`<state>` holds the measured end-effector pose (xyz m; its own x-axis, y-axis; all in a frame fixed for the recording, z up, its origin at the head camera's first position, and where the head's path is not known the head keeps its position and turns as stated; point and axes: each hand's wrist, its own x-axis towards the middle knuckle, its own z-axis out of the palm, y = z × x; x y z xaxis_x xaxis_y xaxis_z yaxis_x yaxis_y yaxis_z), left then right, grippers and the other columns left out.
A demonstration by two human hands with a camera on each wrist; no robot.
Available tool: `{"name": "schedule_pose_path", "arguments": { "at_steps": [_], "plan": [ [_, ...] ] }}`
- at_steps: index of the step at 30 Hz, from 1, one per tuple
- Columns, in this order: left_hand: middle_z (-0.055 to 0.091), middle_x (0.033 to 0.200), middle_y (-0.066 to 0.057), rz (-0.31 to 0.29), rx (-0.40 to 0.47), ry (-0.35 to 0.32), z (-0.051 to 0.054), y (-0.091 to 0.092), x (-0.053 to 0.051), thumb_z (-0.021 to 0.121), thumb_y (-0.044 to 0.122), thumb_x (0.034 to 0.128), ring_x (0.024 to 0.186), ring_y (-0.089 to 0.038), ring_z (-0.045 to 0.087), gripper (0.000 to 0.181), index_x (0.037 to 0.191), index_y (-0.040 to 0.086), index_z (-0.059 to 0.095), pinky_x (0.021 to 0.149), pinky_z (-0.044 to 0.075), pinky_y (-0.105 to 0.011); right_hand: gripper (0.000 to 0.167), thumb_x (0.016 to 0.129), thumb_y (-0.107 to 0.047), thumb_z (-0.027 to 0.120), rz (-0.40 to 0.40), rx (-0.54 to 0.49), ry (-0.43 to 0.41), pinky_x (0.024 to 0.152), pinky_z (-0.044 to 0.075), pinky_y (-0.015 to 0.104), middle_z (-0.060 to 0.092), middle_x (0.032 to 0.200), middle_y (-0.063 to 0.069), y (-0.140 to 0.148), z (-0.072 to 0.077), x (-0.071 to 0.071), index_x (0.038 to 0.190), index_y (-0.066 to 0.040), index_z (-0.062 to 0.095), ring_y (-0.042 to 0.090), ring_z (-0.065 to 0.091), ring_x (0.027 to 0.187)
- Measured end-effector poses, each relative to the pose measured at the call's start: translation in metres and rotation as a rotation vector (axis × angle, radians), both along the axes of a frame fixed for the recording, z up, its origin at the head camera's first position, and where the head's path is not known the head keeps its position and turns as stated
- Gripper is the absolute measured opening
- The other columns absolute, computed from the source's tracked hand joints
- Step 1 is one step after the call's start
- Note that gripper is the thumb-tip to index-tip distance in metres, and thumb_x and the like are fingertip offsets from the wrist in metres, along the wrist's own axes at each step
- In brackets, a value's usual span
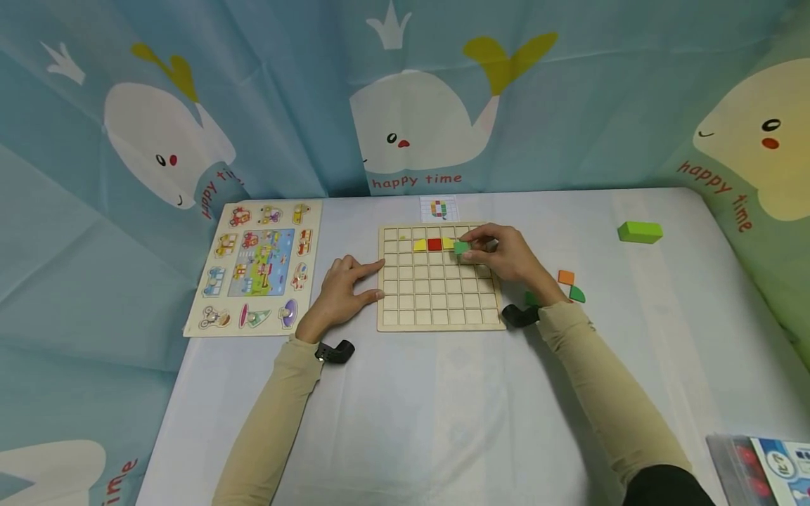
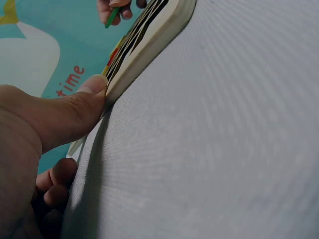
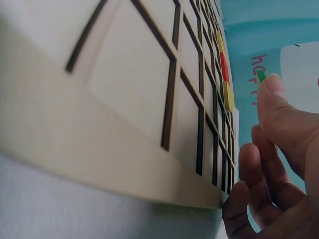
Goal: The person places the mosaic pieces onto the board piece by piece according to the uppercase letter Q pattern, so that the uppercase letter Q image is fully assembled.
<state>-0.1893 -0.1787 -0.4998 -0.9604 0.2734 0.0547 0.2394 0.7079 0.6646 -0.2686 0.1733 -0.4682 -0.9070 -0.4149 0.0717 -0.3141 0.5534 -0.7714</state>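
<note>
A wooden grid board (image 1: 441, 307) lies flat on the table. In one of its upper rows sit a yellow piece (image 1: 420, 245), a red square (image 1: 434, 244) and a second yellow piece (image 1: 448, 243). My right hand (image 1: 506, 254) pinches a green tile (image 1: 461, 248) between thumb and fingers, just right of that row; the right wrist view shows the tile (image 3: 261, 75) raised off the board. With its thumb and an extended finger, my left hand (image 1: 344, 292) touches the board's left edge. The left wrist view has the thumb (image 2: 75, 112) against that edge.
Behind the board lies a small pattern card (image 1: 439, 209). A picture puzzle board (image 1: 253, 318) is at left. Orange (image 1: 566, 277) and green pieces (image 1: 577, 294) lie by the right forearm, one partly hidden. Farther right are a green block (image 1: 640, 232) and a plastic box (image 1: 737, 471).
</note>
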Motion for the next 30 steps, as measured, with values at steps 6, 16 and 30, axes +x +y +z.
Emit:
{"name": "schedule_pose_path", "arguments": {
  "at_steps": [6, 16, 30],
  "plan": [
    [0.049, 0.100, -0.009, 0.003, 0.004, -0.009, 0.000, 0.000, -0.001, 0.084, 0.028, 0.0922, 0.093, -0.024, 0.037, 0.063, 0.151, 0.019, 0.063, 0.086, 0.028, -0.037, 0.029, 0.095, -0.012, 0.081, 0.010, 0.002, -0.010, 0.085, 0.051, 0.032, 0.071, 0.115, 0.019, -0.006, 0.001, 0.000, 0.122, -0.002, 0.076, 0.027, 0.065, 0.098],
    [0.048, 0.100, -0.008, 0.004, -0.002, -0.008, -0.002, 0.001, -0.001, 0.084, 0.028, 0.0922, 0.093, -0.023, 0.037, 0.063, 0.151, 0.020, 0.062, 0.086, 0.028, -0.037, 0.029, 0.092, -0.011, 0.084, 0.045, 0.066, -0.013, 0.088, 0.051, 0.042, 0.068, 0.112, 0.016, -0.012, -0.002, 0.000, 0.119, -0.003, 0.078, 0.028, 0.064, 0.096],
    [0.048, 0.101, -0.008, 0.011, -0.004, -0.020, 0.000, 0.001, 0.000, 0.084, 0.029, 0.0923, 0.094, -0.023, 0.037, 0.063, 0.151, 0.020, 0.062, 0.086, 0.028, -0.037, 0.032, 0.088, -0.014, 0.089, 0.040, 0.073, -0.037, 0.087, 0.050, 0.039, 0.070, 0.113, 0.012, -0.014, -0.004, -0.004, 0.117, -0.007, 0.079, 0.024, 0.063, 0.095]
  ]
}}
